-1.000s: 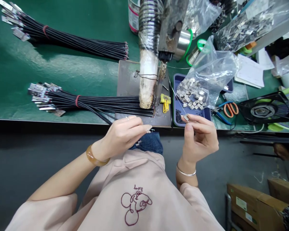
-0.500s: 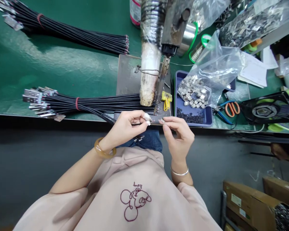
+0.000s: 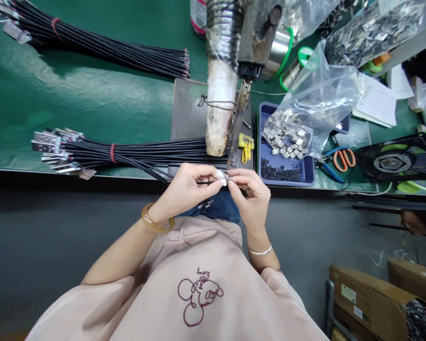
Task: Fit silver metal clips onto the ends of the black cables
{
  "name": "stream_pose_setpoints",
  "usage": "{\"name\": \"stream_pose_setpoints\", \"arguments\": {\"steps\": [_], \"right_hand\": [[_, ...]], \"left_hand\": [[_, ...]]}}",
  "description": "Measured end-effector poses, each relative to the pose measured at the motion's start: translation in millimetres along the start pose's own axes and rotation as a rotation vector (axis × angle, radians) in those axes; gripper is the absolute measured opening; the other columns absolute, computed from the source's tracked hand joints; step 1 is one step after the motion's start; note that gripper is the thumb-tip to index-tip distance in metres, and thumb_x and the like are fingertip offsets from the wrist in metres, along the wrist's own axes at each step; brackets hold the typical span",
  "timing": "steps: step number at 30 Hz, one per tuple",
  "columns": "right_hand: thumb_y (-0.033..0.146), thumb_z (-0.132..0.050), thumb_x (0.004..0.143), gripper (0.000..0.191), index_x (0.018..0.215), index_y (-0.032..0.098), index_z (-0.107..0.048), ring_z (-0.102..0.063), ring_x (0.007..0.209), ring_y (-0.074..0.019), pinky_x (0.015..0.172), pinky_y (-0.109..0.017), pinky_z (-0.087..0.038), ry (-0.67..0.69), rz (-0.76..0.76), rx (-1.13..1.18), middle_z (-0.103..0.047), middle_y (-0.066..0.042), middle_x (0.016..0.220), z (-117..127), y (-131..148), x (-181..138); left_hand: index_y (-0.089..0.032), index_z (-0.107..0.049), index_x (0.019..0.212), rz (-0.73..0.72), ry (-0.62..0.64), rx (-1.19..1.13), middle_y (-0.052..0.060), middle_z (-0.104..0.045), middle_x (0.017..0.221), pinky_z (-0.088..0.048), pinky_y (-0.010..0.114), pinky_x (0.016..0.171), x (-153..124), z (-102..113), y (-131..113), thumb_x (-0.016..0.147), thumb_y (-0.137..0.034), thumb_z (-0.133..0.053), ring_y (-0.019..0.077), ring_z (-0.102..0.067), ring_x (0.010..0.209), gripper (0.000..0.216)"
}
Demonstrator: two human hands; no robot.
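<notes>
My left hand (image 3: 195, 185) is closed, its white-wrapped fingertips pinching a black cable (image 3: 203, 183) close to its end. Against that end, my right hand (image 3: 250, 193) pinches a small silver metal piece (image 3: 226, 175), mostly hidden by the fingers. Both hands meet at the front edge of the bench. Just beyond them lies a banded bundle of black cables (image 3: 152, 154) with metal plugs at the left end. A soldering iron (image 3: 239, 111) points down above the hands, next to a plastic-wrapped pipe (image 3: 220, 109).
Right of the hands, a blue tray (image 3: 308, 176) holds metal shells (image 3: 287, 137) and small black pieces (image 3: 280, 171). A yellow clip-like piece (image 3: 246, 149) sits nearby. Farther right are orange-handled cutters (image 3: 345, 159) and a black fan (image 3: 394, 162). Another cable bundle (image 3: 117, 52) lies at the back left.
My right hand has moved left, bringing the small metal piece up to the cable end in my left hand. The left hand has shifted slightly right.
</notes>
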State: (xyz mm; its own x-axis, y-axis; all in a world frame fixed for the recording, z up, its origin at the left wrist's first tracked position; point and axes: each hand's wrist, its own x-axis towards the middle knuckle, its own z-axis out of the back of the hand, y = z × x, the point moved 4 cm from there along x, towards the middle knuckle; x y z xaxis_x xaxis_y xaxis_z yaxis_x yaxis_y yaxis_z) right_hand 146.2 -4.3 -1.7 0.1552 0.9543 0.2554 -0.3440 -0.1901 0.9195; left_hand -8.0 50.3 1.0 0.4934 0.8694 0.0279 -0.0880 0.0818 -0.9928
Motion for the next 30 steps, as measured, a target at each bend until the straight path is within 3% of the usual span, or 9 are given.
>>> {"name": "stream_pose_setpoints", "arguments": {"steps": [6, 10, 14, 18, 22, 25, 30], "right_hand": [[0.021, -0.067, 0.091, 0.007, 0.087, 0.025, -0.072, -0.072, 0.096, -0.0162, 0.077, -0.029, -0.063, -0.017, 0.051, 0.034, -0.075, -0.003, 0.101, -4, 0, -1], [0.019, -0.066, 0.092, 0.007, 0.088, 0.023, -0.070, -0.073, 0.096, -0.0171, 0.081, -0.033, -0.064, -0.089, 0.110, -0.015, -0.075, -0.003, 0.101, -10, -1, -5], [0.013, -0.068, 0.089, 0.013, 0.094, 0.025, -0.071, -0.074, 0.100, -0.0188, 0.091, -0.039, -0.063, -0.228, 0.324, -0.212, -0.076, -0.003, 0.106, -11, 2, -10], [0.011, -0.060, 0.094, 0.022, 0.107, 0.026, -0.069, -0.075, 0.100, -0.0200, 0.086, -0.041, -0.066, -0.311, 0.380, -0.211, -0.076, -0.005, 0.109, -1, 1, -13], [0.012, -0.059, 0.095, 0.023, 0.112, 0.026, -0.065, -0.076, 0.097, -0.0196, 0.081, -0.039, -0.067, -0.280, 0.446, -0.168, -0.077, -0.005, 0.109, 4, 9, -13], [0.011, -0.066, 0.091, 0.017, 0.100, 0.025, -0.068, -0.076, 0.094, -0.0178, 0.083, -0.036, -0.066, -0.241, 0.405, -0.193, -0.078, -0.003, 0.103, 1, 12, -10], [0.013, -0.069, 0.090, 0.012, 0.095, 0.024, -0.070, -0.076, 0.089, -0.0172, 0.079, -0.035, -0.066, -0.226, 0.210, -0.088, -0.076, -0.002, 0.098, 3, 5, -4]], "left_hand": [[-0.013, -0.062, 0.066, -0.023, 0.081, 0.041, -0.003, -0.052, 0.053, -0.033, 0.019, 0.046, -2, 0, -6, 0.090, -0.020, -0.060, 0.0061, -0.042, 0.048, 0.025], [-0.014, -0.058, 0.065, -0.023, 0.070, 0.052, -0.003, -0.054, 0.053, -0.034, 0.019, 0.047, -2, 1, -5, 0.092, -0.023, -0.059, 0.0066, -0.045, 0.048, 0.028], [-0.014, -0.063, 0.075, 0.026, -0.003, -0.020, -0.001, -0.059, 0.057, -0.041, 0.019, 0.051, -2, 1, 1, 0.092, -0.024, -0.059, 0.0084, -0.052, 0.051, 0.020], [-0.012, -0.072, 0.080, 0.041, -0.070, -0.064, 0.000, -0.065, 0.060, -0.044, 0.019, 0.053, -1, 0, 3, 0.088, -0.025, -0.065, 0.0091, -0.056, 0.053, 0.016], [-0.013, -0.076, 0.078, 0.042, -0.111, -0.119, 0.004, -0.074, 0.073, -0.051, 0.020, 0.063, 0, -1, 2, 0.084, -0.024, -0.069, 0.0111, -0.062, 0.064, 0.015], [-0.012, -0.075, 0.074, 0.065, -0.119, -0.133, 0.003, -0.071, 0.069, -0.048, 0.020, 0.059, 0, -3, 2, 0.079, -0.023, -0.070, 0.0113, -0.059, 0.062, 0.013], [-0.012, -0.071, 0.070, 0.081, -0.140, -0.123, -0.002, -0.053, 0.055, -0.030, 0.018, 0.046, -1, -4, 3, 0.076, -0.021, -0.067, 0.0061, -0.039, 0.049, 0.012]]}}
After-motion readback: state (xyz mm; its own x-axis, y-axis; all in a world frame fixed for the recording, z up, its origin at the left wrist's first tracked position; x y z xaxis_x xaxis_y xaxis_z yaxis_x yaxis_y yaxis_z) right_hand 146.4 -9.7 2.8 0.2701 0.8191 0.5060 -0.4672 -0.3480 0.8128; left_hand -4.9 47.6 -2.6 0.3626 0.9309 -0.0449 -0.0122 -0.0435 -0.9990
